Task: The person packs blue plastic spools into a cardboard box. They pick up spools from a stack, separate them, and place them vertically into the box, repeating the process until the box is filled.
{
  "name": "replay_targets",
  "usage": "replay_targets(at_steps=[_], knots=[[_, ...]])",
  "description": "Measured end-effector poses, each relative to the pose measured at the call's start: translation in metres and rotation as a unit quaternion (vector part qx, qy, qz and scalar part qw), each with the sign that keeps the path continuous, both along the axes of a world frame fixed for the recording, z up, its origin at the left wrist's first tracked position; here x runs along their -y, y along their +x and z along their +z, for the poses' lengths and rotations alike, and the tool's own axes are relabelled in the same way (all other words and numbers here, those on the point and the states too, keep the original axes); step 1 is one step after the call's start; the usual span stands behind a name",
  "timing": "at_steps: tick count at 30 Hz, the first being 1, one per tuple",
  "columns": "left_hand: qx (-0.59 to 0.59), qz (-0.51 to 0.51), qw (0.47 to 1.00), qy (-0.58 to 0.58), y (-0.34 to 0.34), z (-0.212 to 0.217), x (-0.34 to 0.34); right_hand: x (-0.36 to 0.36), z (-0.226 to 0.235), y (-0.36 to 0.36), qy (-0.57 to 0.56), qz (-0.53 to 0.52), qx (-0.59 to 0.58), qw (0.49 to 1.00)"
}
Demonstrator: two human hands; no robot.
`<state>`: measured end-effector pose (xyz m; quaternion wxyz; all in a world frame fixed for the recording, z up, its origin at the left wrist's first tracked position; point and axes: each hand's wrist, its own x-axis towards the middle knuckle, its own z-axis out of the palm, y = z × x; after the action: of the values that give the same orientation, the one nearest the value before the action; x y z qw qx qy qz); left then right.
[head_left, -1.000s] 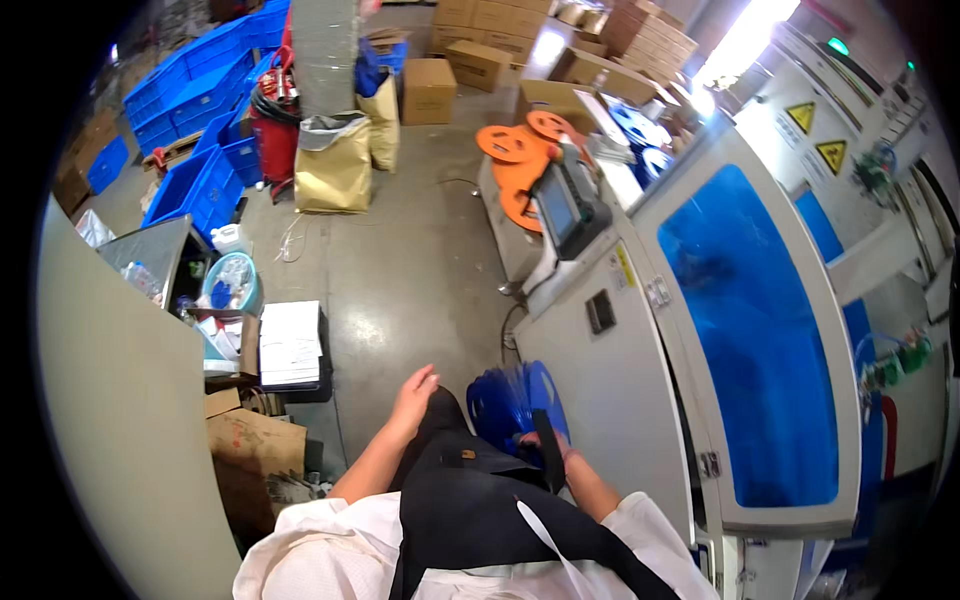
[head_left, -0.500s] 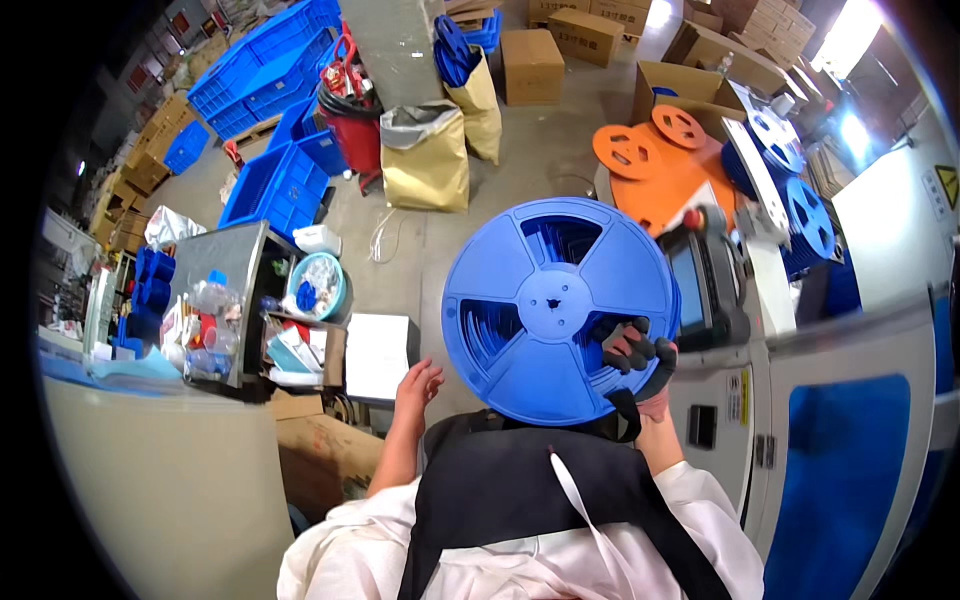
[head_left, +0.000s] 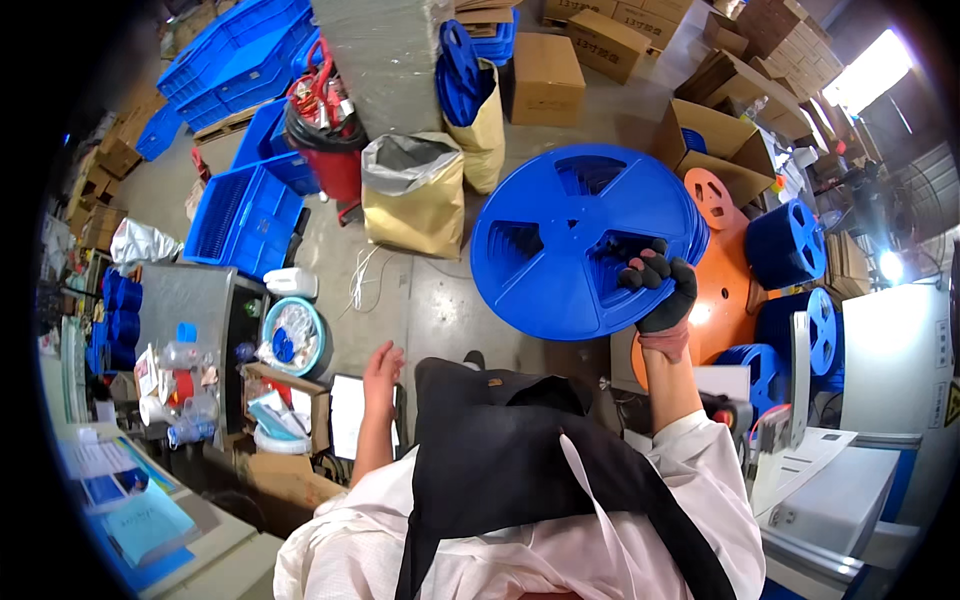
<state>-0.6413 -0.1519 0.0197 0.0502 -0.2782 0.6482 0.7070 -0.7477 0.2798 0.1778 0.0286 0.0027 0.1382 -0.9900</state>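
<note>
A stack of large blue plastic reels (head_left: 520, 290) is held out in front of me, its flat face with cut-out windows turned toward me. My right hand (head_left: 668, 295), in a dark glove with a pinkish cuff, grips the stack at its right side. Its fingers hook through the lower right window; where the thumb lies is hard to make out. My left hand (head_left: 381, 370) is bare and hangs low on the left, apart from the reels. Its fingers are loosely stretched, with nothing in them.
On the right are an orange surface (head_left: 725, 290) with an orange reel (head_left: 709, 198) and blue reel stacks (head_left: 783, 250). Ahead stand a yellow sack (head_left: 415, 205), a red bin (head_left: 330, 165) and cardboard boxes (head_left: 546, 85). Blue crates (head_left: 245, 220) and a turquoise basin (head_left: 318, 345) are left.
The reel stack has risen and moved away from my body with my right hand. My view has shifted, bringing the orange surface nearer and the machine panel out of sight. My left hand remains empty.
</note>
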Motion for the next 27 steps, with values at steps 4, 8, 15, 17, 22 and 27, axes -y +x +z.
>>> replay_targets(at_steps=[4,8,15,17,22,27], knots=[[-0.084,-0.099,0.990,-0.063,-0.167,0.065,-0.028,-0.017,0.019,-0.071,-0.003,-0.005,-0.073,0.997],[-0.189,-0.221,0.955,-0.052,-0.307,0.110,-0.116,-0.032,0.013,-0.136,0.049,-0.068,-0.020,0.996],[-0.240,-0.420,0.854,-0.190,-0.469,0.108,-0.304,-0.070,-0.027,-0.288,0.210,-0.011,-0.026,0.977],[-0.220,-0.355,0.898,-0.138,-0.513,0.094,-0.318,-0.073,-0.025,-0.331,0.273,0.007,0.021,0.962],[-0.075,-0.291,0.939,0.168,-0.626,0.132,-0.349,-0.116,-0.013,-0.423,0.337,-0.053,0.105,0.934],[-0.081,-0.338,0.746,0.568,-0.747,0.145,-0.345,-0.174,0.001,-0.506,0.101,-0.097,0.058,0.989]])
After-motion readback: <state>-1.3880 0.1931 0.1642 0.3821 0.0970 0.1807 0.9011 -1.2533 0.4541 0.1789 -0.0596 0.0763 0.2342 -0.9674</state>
